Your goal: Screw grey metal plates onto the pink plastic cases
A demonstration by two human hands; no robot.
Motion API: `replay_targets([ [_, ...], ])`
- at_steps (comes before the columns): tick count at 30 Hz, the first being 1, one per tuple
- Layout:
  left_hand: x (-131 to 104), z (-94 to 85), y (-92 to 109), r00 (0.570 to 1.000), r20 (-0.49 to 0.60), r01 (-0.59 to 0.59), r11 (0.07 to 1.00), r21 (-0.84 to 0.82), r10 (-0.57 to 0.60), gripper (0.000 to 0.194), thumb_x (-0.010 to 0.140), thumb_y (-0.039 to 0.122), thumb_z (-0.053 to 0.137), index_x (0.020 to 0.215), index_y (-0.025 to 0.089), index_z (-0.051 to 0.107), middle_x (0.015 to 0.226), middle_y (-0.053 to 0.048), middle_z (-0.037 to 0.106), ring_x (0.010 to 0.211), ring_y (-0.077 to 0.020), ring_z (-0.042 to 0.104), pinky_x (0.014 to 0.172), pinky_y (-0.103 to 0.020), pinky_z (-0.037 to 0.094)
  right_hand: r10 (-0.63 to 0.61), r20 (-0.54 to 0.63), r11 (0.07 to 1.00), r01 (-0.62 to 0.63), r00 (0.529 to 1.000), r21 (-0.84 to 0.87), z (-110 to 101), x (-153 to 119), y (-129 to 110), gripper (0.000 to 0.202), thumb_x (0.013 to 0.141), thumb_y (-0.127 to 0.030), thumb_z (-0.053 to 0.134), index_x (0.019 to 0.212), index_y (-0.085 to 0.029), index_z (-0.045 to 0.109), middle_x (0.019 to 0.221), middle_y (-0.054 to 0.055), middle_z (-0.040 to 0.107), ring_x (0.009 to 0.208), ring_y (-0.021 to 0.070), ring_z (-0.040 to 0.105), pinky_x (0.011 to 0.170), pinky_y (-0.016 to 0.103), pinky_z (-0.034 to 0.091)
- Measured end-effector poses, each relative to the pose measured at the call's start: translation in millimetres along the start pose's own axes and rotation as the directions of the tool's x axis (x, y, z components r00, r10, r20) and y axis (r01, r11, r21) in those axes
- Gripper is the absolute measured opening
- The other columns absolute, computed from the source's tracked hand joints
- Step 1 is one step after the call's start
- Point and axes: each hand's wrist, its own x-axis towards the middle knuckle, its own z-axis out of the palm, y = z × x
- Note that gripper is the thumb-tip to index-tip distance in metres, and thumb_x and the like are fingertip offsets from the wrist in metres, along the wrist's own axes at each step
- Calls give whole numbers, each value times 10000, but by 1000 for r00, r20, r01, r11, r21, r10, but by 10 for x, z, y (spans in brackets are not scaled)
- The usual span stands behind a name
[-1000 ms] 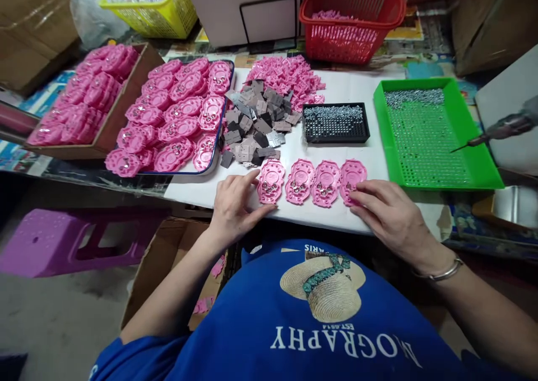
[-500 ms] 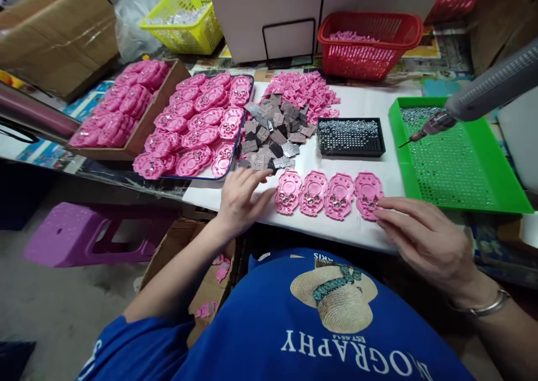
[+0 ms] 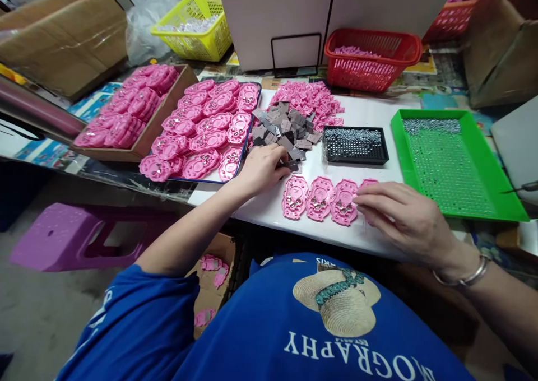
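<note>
Pink shells [image 3: 320, 199] lie in a row on the counter [image 3: 269, 208]; my right fingers [image 3: 380, 190] bunch over one end, pinching or not (I can't tell). My left fingers [image 3: 278, 156] curl at the grey plates [image 3: 288, 124], grip hidden; picking seems underway, calling for a light touch.

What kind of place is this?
Probably a workshop where things get put together: there are lots of matching pink parts, a heap of grey plates and a green tray holding tiny metal pieces.
</note>
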Motion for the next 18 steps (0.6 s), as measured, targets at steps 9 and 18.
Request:
replay_targets([
  [9,-69,-43,-65,948,-103,150,710,-688,-301,200,792,274,669,754,208,485,641,40,527,554,-101,498,545,-235,397,86,337,983,-25,938,-181,455,1051,270,234,953,-234,478,995,-159,695,989,79,678,885,174,572,770,321,408],
  [18,-177,-201,-98,927,-26,159,456,-876,-373,308,767,268,678,1065,206,630,647,61,458,486,-70,466,447,-213,357,13,433,983,68,901,-170,815,1530,388,149,851,-280,616,864,-162,707,968,111,653,922,207,465,746,336,287],
])
